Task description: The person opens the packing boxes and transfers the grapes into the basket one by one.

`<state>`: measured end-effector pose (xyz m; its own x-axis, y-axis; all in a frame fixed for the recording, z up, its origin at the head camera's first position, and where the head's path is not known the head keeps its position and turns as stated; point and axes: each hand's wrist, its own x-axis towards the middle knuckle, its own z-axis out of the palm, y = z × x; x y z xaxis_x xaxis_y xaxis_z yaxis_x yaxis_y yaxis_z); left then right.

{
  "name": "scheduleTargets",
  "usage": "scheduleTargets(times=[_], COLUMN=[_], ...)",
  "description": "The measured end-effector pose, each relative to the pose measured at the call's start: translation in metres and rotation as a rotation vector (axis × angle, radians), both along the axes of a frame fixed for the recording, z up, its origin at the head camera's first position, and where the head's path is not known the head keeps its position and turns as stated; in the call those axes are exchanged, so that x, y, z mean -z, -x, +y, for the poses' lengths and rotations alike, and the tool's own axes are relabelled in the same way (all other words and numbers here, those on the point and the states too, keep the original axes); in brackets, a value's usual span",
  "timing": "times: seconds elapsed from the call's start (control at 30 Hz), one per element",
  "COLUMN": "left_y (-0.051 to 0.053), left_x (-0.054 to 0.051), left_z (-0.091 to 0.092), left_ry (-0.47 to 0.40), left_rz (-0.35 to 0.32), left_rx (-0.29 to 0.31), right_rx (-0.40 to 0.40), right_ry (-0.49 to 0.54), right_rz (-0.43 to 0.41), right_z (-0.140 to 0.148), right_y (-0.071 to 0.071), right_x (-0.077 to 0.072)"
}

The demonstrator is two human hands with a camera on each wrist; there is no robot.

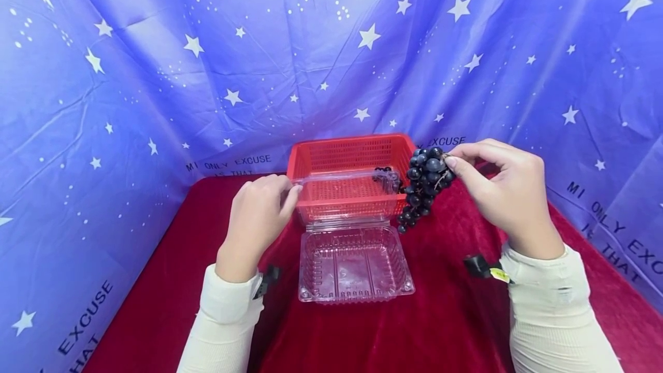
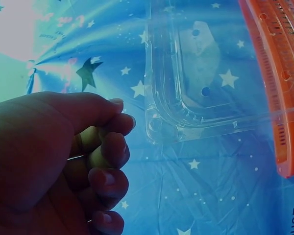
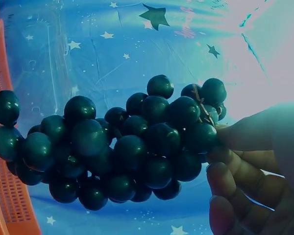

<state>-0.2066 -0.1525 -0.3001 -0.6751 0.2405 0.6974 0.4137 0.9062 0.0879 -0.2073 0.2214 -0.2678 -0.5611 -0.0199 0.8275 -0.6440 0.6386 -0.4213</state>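
A clear plastic clamshell box [image 1: 357, 269] lies opened in front, its hinged lid [image 1: 342, 191] raised toward the back. Near the lid's left corner is my left hand [image 1: 261, 217], fingers loosely curled; the left wrist view shows a small gap between the fingertips and the lid [image 2: 161, 129], with nothing held. My right hand [image 1: 505, 189] pinches the stem of a bunch of dark grapes [image 1: 425, 186] between thumb and index finger. The bunch hangs just right of the lid. Up close in the right wrist view, the grapes [image 3: 127, 152] partly hide what lies behind.
Behind the lid stands a red plastic basket [image 1: 352, 145]; more dark grapes [image 1: 383, 174] show at its right side, partly seen through the lid. A dark red cloth [image 1: 440, 327] covers the table. Blue star-patterned curtains [image 1: 290, 45] enclose the back and sides.
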Motion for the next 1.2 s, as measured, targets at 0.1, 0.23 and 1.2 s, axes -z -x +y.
scheduleTargets(times=[0.1,0.23,1.2], left_y=[0.000,0.000,0.002], left_x=[0.001,0.002,0.004], left_z=[0.000,-0.001,0.000], left_ry=[0.000,0.000,0.003], left_rz=[-0.004,-0.009,-0.017], left_rx=[-0.001,-0.003,0.003], right_rx=[0.018,0.043,0.080], right_ry=[0.034,0.057,0.284], right_rz=[-0.006,-0.015,-0.101], right_z=[0.000,-0.001,-0.015], right_y=[0.001,0.001,0.004], right_x=[0.002,0.001,-0.002])
